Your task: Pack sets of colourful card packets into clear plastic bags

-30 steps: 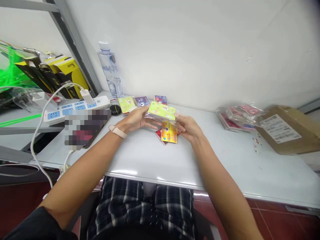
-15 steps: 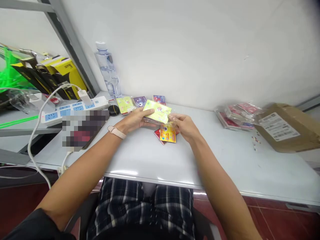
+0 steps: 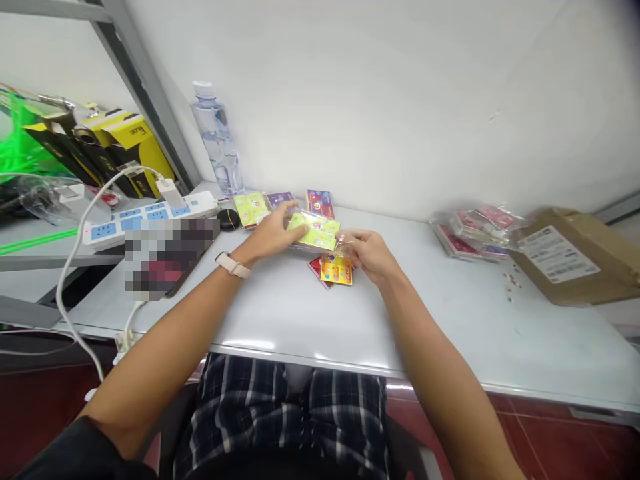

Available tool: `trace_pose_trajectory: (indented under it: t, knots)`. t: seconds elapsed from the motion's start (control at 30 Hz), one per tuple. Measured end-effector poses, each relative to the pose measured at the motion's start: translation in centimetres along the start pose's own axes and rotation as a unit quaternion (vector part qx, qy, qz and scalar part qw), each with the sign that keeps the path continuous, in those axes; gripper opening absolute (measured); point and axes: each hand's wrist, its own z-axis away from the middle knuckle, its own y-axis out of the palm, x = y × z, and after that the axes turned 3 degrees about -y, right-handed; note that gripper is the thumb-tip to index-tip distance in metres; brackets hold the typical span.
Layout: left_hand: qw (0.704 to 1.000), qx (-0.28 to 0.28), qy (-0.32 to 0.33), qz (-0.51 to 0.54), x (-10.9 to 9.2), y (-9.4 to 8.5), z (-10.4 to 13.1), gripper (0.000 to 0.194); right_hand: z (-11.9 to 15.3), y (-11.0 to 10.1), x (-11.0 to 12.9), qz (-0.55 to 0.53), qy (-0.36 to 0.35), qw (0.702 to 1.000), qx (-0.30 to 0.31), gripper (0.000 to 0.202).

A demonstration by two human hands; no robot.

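A yellow-green booklet in a clear plastic sleeve lies between my two hands, above the table. My left hand grips its left side between thumb and fingers. My right hand pinches the crinkled end of the clear sleeve at the right. Just below sits an orange booklet on top of a red one. Behind my hands are another yellow-green booklet, a purple one partly hidden by my left hand, and a blue and red one.
On the right, a stack of plastic-wrapped booklets stands by a cardboard box. To the left are a water bottle, a power strip with a white cable, a blurred-out phone and yellow-black boxes.
The yellow-green booklet has tipped flatter and sunk slightly. My left fingers have shifted from beneath it to its upper left edge. My right hand stays at the sleeve's end.
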Motion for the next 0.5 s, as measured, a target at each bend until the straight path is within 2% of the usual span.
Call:
trace_pose_trajectory:
  t: [0.1,0.2,0.33,0.4,0.5]
  knots:
    - [0.985,-0.060,0.081,-0.137,-0.1,-0.2,0.2,0.069,-0.1,-0.2,0.0,-0.001,0.001,1.000,0.002,0.022]
    - [0.961,-0.096,0.171,-0.193,-0.6,-0.4,0.7,0.075,0.0,-0.4,0.0,0.001,-0.003,1.000,0.011,0.023]
    - [0.933,-0.001,0.263,-0.245,-1.1,-0.1,1.4,0.109,0.1,-0.2,0.2,0.007,-0.008,1.000,0.026,0.022]
    - [0.925,0.030,0.264,-0.272,-1.0,0.4,1.7,0.109,0.2,-0.1,0.2,0.009,-0.011,0.999,0.035,0.022]
    - [0.927,0.044,0.249,-0.278,-0.8,1.0,1.7,0.097,0.5,0.2,0.3,0.003,-0.016,0.999,0.044,0.023]
